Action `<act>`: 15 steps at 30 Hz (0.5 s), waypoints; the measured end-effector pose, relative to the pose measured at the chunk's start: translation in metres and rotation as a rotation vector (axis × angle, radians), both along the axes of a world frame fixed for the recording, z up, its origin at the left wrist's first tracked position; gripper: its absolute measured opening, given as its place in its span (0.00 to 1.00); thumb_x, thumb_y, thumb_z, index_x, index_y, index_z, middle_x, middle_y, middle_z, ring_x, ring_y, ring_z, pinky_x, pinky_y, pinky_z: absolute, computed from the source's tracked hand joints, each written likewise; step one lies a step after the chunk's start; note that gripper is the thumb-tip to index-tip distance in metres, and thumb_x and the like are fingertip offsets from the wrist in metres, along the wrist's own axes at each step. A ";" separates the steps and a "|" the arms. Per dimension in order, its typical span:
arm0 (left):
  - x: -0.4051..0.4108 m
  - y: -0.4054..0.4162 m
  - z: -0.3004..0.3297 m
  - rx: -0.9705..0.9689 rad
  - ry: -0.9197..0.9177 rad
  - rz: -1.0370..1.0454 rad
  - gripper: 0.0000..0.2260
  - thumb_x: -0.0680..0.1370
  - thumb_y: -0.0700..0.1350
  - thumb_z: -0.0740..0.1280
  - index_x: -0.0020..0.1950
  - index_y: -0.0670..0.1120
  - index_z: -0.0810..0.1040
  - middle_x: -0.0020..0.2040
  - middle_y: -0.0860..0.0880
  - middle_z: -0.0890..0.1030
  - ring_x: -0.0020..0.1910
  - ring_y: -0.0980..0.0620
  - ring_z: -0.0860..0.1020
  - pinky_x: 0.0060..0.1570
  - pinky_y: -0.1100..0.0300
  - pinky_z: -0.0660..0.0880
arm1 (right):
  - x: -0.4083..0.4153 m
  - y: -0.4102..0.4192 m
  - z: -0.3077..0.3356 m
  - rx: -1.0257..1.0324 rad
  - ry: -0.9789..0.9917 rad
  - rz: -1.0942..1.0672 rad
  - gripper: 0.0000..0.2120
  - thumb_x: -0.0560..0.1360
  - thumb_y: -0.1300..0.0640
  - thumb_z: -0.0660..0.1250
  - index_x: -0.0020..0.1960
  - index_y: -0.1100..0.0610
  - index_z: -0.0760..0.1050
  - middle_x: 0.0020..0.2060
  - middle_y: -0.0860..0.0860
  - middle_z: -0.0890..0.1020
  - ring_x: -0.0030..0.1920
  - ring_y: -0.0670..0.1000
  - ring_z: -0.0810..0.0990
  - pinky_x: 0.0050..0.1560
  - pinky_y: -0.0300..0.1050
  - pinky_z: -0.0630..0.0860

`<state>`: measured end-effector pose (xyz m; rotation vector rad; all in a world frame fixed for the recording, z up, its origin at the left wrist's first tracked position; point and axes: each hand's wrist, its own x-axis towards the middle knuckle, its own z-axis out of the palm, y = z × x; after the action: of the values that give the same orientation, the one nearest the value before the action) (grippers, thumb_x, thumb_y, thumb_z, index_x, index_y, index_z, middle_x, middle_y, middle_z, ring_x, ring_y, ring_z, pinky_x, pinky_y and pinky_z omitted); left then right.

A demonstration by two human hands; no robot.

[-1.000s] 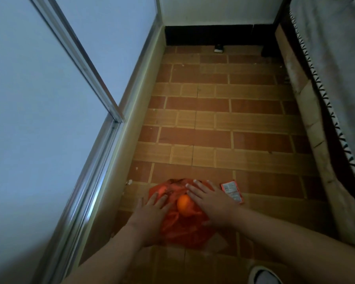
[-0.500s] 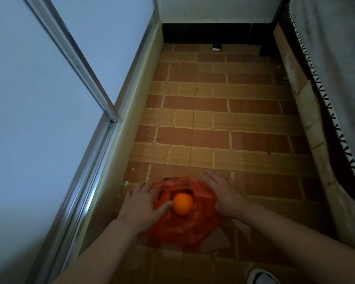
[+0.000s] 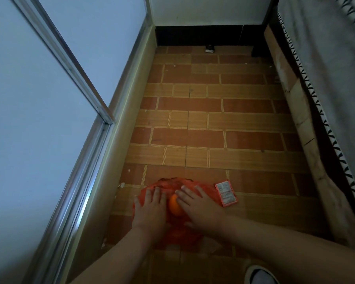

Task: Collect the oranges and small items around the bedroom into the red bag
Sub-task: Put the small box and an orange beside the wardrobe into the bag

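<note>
Low in the frame, a little left of centre, the red bag (image 3: 178,234) lies crumpled on the tiled floor (image 3: 213,119), and both hands are laid flat on top of it. The left hand (image 3: 150,210) rests palm down on the bag's left part, its fingers (image 3: 157,193) straight and close together, pointing toward the top of the frame and holding nothing. The right hand (image 3: 201,208) rests palm down on the bag's right part, its fingers (image 3: 184,192) likewise straight and a little spread, angled toward the upper left and gripping nothing. Between the two hands sits one orange (image 3: 175,206) on the red plastic, touching the inner edge of each hand; whether it lies inside the bag's mouth or only on top of the plastic cannot be told. Just to the right of the bag, beside the right hand's outer fingers, a small red-edged sachet (image 3: 226,193) with pale printed panels lies flat on the floor. Along the left of the frame runs a frosted sliding door (image 3: 39,99) in a metal frame, and along the right edge hangs the grey cover of a bed (image 3: 326,68). A small dark object (image 3: 209,49) lies by the far wall at top centre, too small to identify. The toe of a shoe (image 3: 260,275) shows at the bottom right.
</note>
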<state>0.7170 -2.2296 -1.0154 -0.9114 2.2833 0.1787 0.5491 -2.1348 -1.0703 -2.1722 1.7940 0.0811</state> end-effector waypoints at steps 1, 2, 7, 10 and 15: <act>0.003 -0.002 0.000 -0.010 -0.018 -0.006 0.45 0.81 0.65 0.63 0.85 0.46 0.41 0.85 0.44 0.42 0.84 0.38 0.43 0.77 0.30 0.48 | -0.002 0.000 -0.002 0.038 0.012 -0.012 0.46 0.74 0.43 0.73 0.83 0.58 0.54 0.83 0.56 0.55 0.83 0.59 0.51 0.79 0.67 0.52; 0.005 -0.004 0.001 -0.020 -0.028 -0.018 0.44 0.81 0.64 0.63 0.85 0.46 0.41 0.85 0.44 0.42 0.84 0.37 0.43 0.77 0.30 0.48 | -0.005 -0.001 -0.002 0.062 0.021 -0.033 0.49 0.74 0.43 0.74 0.83 0.58 0.50 0.84 0.56 0.51 0.83 0.58 0.48 0.79 0.66 0.48; 0.023 -0.018 -0.007 -0.053 -0.068 -0.015 0.44 0.81 0.61 0.65 0.85 0.49 0.39 0.85 0.42 0.42 0.83 0.36 0.44 0.77 0.29 0.50 | -0.021 -0.003 -0.002 0.164 -0.030 -0.147 0.60 0.70 0.42 0.78 0.84 0.55 0.39 0.84 0.52 0.46 0.83 0.56 0.43 0.80 0.63 0.44; 0.035 -0.026 -0.009 -0.063 -0.086 0.025 0.41 0.82 0.58 0.64 0.85 0.50 0.41 0.85 0.42 0.44 0.84 0.36 0.45 0.77 0.29 0.51 | -0.030 0.001 -0.008 0.217 -0.031 -0.186 0.62 0.69 0.43 0.79 0.84 0.54 0.38 0.84 0.52 0.46 0.83 0.56 0.44 0.80 0.62 0.44; 0.047 -0.042 -0.002 -0.019 0.051 0.304 0.35 0.82 0.56 0.64 0.85 0.53 0.50 0.85 0.45 0.50 0.83 0.38 0.49 0.77 0.30 0.56 | -0.039 0.008 -0.015 0.276 -0.048 -0.210 0.59 0.71 0.45 0.77 0.84 0.53 0.37 0.84 0.51 0.46 0.83 0.55 0.43 0.81 0.60 0.44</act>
<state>0.7642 -2.2711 -1.0178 -1.2749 2.1841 0.3162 0.5097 -2.1266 -1.0856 -1.7744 1.8500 0.2132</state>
